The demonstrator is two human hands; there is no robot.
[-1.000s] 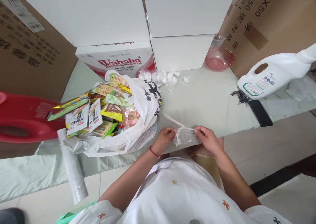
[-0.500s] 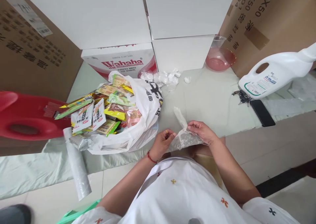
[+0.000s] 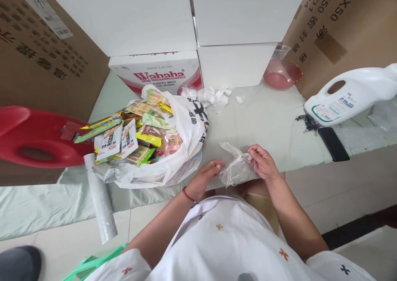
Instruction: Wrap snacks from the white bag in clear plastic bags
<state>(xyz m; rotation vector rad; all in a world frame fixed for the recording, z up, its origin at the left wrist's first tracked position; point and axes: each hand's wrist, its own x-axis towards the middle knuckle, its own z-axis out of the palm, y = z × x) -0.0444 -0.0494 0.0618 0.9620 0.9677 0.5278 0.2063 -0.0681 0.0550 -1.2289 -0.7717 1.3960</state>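
A crumpled clear plastic bag (image 3: pixel 236 170) is at the table's front edge, right in front of my body. My right hand (image 3: pixel 263 162) pinches its right side between thumb and fingertips. My left hand (image 3: pixel 206 177), with a ring and a red bracelet on the wrist, is at the bag's left side, fingers stretched toward it and holding nothing. Whether its fingertips touch the plastic is hard to tell. Left of that hand lies a large white plastic bag (image 3: pixel 192 140), its mouth open and full of packaged snacks (image 3: pixel 149 136).
A plastic roll (image 3: pixel 101 202) overhangs the table edge. Red (image 3: pixel 40 138) and white jugs (image 3: pixel 350 95) flank the table. Keys (image 3: pixel 307 122) and a black phone (image 3: pixel 333 144) lie right. Crumpled plastic (image 3: pixel 214 97) and a pink bowl (image 3: pixel 282 74) sit before stacked boxes (image 3: pixel 235 66).
My left hand has let go of the clear bag and its fingers have straightened. My right hand has pulled its side slightly up and right. The view has shifted a little.
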